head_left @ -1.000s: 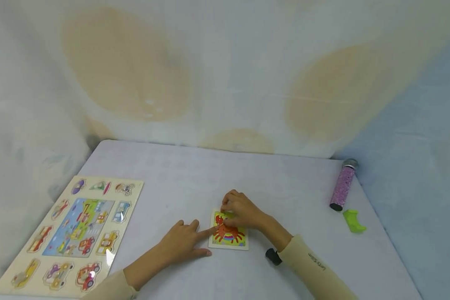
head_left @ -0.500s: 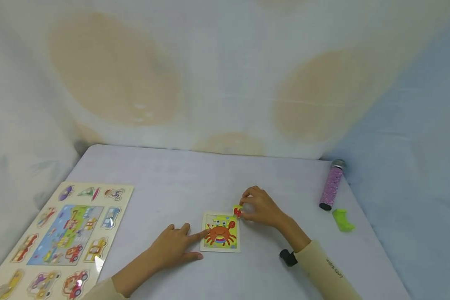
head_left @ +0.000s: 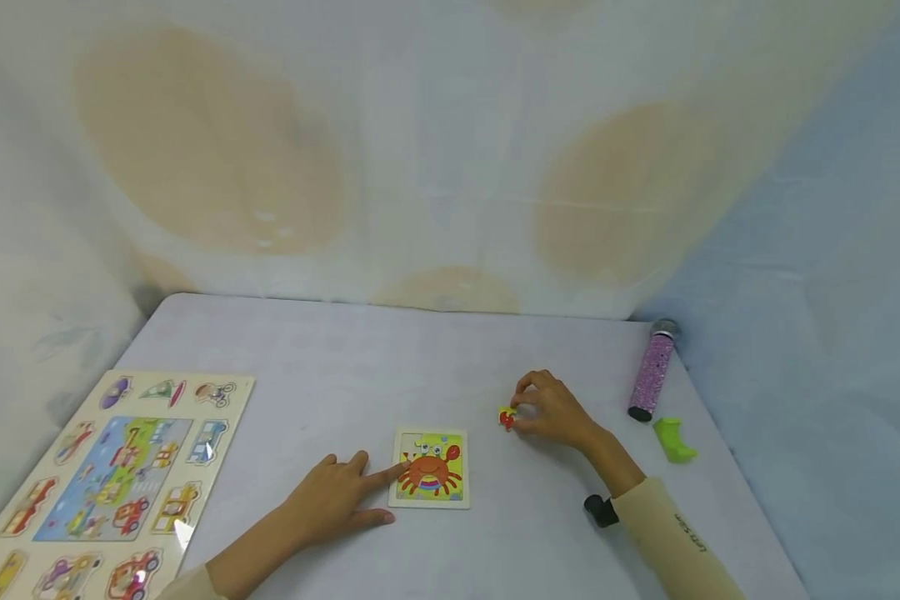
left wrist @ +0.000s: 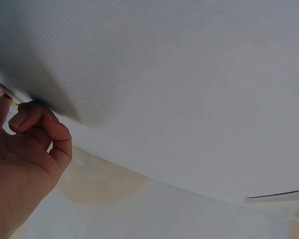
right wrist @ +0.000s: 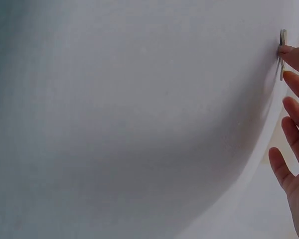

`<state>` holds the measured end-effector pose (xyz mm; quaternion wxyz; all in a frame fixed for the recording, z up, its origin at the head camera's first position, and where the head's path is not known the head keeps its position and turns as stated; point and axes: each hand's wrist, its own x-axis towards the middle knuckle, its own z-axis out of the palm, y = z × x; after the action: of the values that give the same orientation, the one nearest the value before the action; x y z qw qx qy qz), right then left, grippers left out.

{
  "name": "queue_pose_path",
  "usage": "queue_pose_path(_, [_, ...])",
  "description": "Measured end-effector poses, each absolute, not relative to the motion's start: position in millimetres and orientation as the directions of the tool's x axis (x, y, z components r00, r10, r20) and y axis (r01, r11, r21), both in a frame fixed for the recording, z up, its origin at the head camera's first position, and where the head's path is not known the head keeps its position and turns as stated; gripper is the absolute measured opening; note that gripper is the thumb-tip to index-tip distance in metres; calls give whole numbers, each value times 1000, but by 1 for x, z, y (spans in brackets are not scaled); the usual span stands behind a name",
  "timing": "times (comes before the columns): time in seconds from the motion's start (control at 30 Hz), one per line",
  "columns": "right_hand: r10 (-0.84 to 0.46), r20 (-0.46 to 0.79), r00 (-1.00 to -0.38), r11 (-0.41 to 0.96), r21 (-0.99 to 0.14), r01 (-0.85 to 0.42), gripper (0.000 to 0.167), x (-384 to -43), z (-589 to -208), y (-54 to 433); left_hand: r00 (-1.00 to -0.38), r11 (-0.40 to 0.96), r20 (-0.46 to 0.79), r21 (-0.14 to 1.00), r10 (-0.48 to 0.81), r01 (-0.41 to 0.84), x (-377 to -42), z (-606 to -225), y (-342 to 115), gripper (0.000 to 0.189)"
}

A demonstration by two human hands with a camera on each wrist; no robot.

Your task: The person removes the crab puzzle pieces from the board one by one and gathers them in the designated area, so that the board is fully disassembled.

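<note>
A small square crab puzzle point(head_left: 429, 468) lies in its pale frame on the table. Its upper left corner shows a bare slot where a piece fits. The left hand point(head_left: 328, 504) rests beside it, index fingertip on the frame's left side; in the left wrist view that hand point(left wrist: 27, 149) has its other fingers loosely bent. To the right of the puzzle, the right hand point(head_left: 557, 412) pinches a small red and yellow puzzle piece point(head_left: 506, 418) between thumb and fingers. Seen edge-on in the right wrist view, this thin piece point(right wrist: 283, 37) stands near the tabletop.
A large vehicle puzzle board point(head_left: 232, 417) covers the table's left side. On the right lie a glittery pink microphone point(head_left: 653, 371) and a lime green curved piece point(head_left: 672, 441). A black object point(head_left: 598, 511) sits at the right wrist. Fabric curtains surround the table point(head_left: 360, 358).
The right hand has lifted the piece from the puzzle's upper left corner and carried it rightward, away from the frame. The left hand keeps its fingertip on the puzzle. The head view has shifted.
</note>
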<state>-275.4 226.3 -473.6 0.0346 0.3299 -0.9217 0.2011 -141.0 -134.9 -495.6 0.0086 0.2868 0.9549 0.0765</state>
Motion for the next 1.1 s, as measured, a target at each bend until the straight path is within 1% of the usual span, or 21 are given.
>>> queue_pose_path(0.1, [-592, 167, -788, 695, -389, -605, 18, -278, -475, 228, -836, 824, 24, 157, 548, 545, -142, -496, -135, 64])
queue_pose_path(0.2, [-582, 125, -804, 717, -388, -579, 19, -277, -475, 228, -830, 817, 33, 158, 557, 555, -141, -496, -135, 64])
queue_pose_path(0.27, [-577, 112, -809, 728, -378, -571, 22, -276, -473, 228, -822, 810, 37, 152, 568, 567, -141, -495, -135, 64])
queue_pose_path(0.37, [-578, 127, -806, 714, -399, -575, 30, -272, -469, 222, -812, 802, 37, 132, 583, 582, -143, -492, -135, 63])
queue_pose_path(0.5, [-619, 154, -770, 661, -427, -617, 34, -261, -463, 196, -797, 792, 43, 92, 602, 603, -147, -488, -127, 62])
queue_pose_path(0.63, [-683, 119, -721, 625, -415, -661, 33, -251, -462, 160, -774, 774, 73, 35, 629, 632, -151, -488, -113, 65])
queue_pose_path(0.7, [-700, 97, -707, 616, -417, -668, 34, -248, -463, 144, -770, 772, 89, 11, 632, 635, -152, -488, -107, 66])
queue_pose_path(0.9, [-709, 65, -702, 617, -426, -662, 36, -243, -467, 121, -799, 801, 74, 1, 597, 599, -153, -488, -101, 65])
queue_pose_path(1.1, [-712, 68, -699, 614, -424, -666, 28, -241, -471, 118, -818, 819, 56, 20, 572, 574, -154, -491, -100, 64])
